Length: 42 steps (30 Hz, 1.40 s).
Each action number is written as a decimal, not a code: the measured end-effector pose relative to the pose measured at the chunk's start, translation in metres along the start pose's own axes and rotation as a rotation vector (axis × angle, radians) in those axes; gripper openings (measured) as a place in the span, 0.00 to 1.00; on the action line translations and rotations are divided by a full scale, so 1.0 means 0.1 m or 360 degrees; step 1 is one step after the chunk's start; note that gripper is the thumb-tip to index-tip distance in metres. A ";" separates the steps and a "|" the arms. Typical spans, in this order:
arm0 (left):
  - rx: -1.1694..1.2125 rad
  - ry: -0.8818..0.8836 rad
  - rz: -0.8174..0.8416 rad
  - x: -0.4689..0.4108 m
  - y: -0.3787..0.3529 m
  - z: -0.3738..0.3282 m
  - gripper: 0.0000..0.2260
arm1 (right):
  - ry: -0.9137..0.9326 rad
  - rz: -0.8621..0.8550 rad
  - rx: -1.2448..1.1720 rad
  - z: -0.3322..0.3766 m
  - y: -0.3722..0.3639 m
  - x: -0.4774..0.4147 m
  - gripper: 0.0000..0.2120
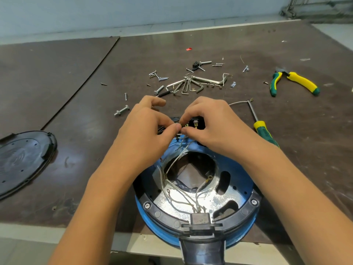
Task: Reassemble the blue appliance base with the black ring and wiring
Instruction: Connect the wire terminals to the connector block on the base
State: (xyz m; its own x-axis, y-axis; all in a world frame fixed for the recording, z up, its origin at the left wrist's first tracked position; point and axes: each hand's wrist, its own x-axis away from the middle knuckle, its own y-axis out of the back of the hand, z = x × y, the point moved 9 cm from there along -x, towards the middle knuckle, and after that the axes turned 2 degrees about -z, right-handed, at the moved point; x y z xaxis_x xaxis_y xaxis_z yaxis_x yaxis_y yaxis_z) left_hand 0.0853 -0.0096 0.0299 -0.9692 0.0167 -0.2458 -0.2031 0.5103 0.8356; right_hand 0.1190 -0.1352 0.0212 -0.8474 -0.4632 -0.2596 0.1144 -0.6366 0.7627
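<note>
Both hands pinching wire ends at the far edge of the base.

My left hand (150, 125) and right hand (208, 123) meet fingertip to fingertip, pinching thin white wires (181, 148) just beside a black terminal block (194, 123). Below them the round blue appliance base (242, 180) sits at the near edge of the brown table (76, 111), its black plastic ring (164, 209) screwed on. Loose silver screws and hex keys (183, 85) lie beyond, yellow-green pliers (294, 83) to the right.

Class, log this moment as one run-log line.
left hand: pinching wire end | right hand: pinching same spot | blue base: open, wires loose | screwdriver: on table
</note>
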 end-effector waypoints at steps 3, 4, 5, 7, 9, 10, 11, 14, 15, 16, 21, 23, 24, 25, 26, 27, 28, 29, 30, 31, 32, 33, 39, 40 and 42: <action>0.0061 -0.0005 -0.0031 -0.01 0.07 0.00 0.06 | 0.0031 -0.0024 -0.0101 0.02 0.02 0.00 0.02; 0.0068 -0.0006 -0.0037 0.00 0.09 0.01 0.05 | 0.0044 -0.0020 -0.0129 0.03 0.02 0.01 0.03; 0.0071 -0.0004 -0.0040 0.00 0.09 0.01 0.05 | 0.0055 -0.0014 -0.0140 0.04 0.01 0.01 0.03; 0.0062 -0.0001 -0.0035 0.00 0.09 0.01 0.05 | 0.0076 -0.0009 -0.0148 0.06 0.01 0.00 0.05; 0.0063 0.0001 -0.0033 0.00 0.09 0.02 0.06 | 0.0085 -0.0010 -0.0171 0.06 0.01 0.00 0.06; 0.0074 -0.0002 -0.0039 0.00 0.10 0.02 0.06 | 0.0085 -0.0009 -0.0182 0.07 0.01 0.00 0.06; 0.0085 -0.0018 -0.0040 0.00 0.11 0.02 0.07 | 0.0082 -0.0001 -0.0190 0.06 0.01 0.00 0.06; 0.0117 -0.0146 -0.0002 0.02 0.10 -0.06 0.08 | 0.0064 0.0064 -0.0184 0.05 -0.03 0.01 0.06; 0.0118 -0.0175 0.0012 0.02 0.09 -0.08 0.08 | 0.0056 0.0078 -0.0187 0.05 -0.04 0.01 0.06; 0.0106 -0.0194 0.0026 0.02 0.09 -0.09 0.08 | 0.0045 0.0081 -0.0201 0.04 -0.04 0.01 0.06; -0.0011 -0.0251 0.0126 0.03 0.04 -0.10 0.08 | 0.0005 0.0057 -0.0227 0.01 -0.03 -0.01 0.05; -0.0078 -0.0244 0.0133 0.02 0.02 -0.09 0.09 | 0.0005 0.0058 -0.0168 0.01 -0.04 -0.01 0.05; -0.0122 -0.0232 0.0130 0.01 0.01 -0.08 0.09 | 0.0007 0.0053 -0.0148 0.00 -0.05 -0.01 0.04; -0.0180 -0.0221 0.0127 0.00 0.00 -0.07 0.10 | 0.0011 0.0047 -0.0137 0.00 -0.04 -0.01 0.04; -0.0246 -0.0213 0.0128 -0.01 -0.02 -0.06 0.10 | 0.0014 0.0039 -0.0131 0.00 -0.04 -0.01 0.05; -0.0305 -0.0205 0.0137 -0.01 -0.04 -0.04 0.10 | 0.0017 0.0033 -0.0121 0.00 -0.03 -0.01 0.06; -0.0339 -0.0193 0.0148 -0.01 -0.06 -0.03 0.11 | 0.0022 0.0032 -0.0100 0.00 -0.03 -0.01 0.08; -0.0353 -0.0181 0.0157 0.00 -0.08 -0.02 0.11 | 0.0028 0.0033 -0.0070 -0.01 -0.03 -0.01 0.09; -0.0355 -0.0173 0.0159 0.00 -0.10 -0.02 0.12 | 0.0030 0.0033 -0.0041 -0.01 -0.04 -0.01 0.09; -0.0357 -0.0165 0.0158 0.00 -0.11 -0.02 0.12 | 0.0027 0.0027 -0.0024 -0.02 -0.04 -0.01 0.09; -0.0357 -0.0157 0.0156 0.00 -0.12 -0.02 0.13 | 0.0023 0.0015 -0.0025 -0.02 -0.03 -0.02 0.08; -0.0353 -0.0150 0.0152 -0.01 -0.12 -0.03 0.14 | 0.0023 0.0001 -0.0037 -0.03 -0.03 -0.02 0.07; -0.0261 -0.0173 0.0088 -0.01 -0.06 -0.10 0.11 | 0.0035 -0.0039 -0.0051 -0.02 -0.01 -0.03 0.02; -0.0255 -0.0180 0.0097 0.00 -0.06 -0.11 0.10 | 0.0030 -0.0042 -0.0049 -0.02 0.00 -0.03 0.02; -0.0248 -0.0187 0.0103 0.01 -0.05 -0.13 0.10 | 0.0024 -0.0043 -0.0055 -0.02 0.00 -0.03 0.03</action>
State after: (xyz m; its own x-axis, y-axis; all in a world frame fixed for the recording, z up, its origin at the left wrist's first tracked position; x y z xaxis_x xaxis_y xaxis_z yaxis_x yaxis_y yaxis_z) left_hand 0.0834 -0.0232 0.0313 -0.9599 0.1500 -0.2368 -0.1687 0.3656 0.9153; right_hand 0.1228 -0.1353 0.0212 -0.8427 -0.4545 -0.2886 0.1096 -0.6697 0.7345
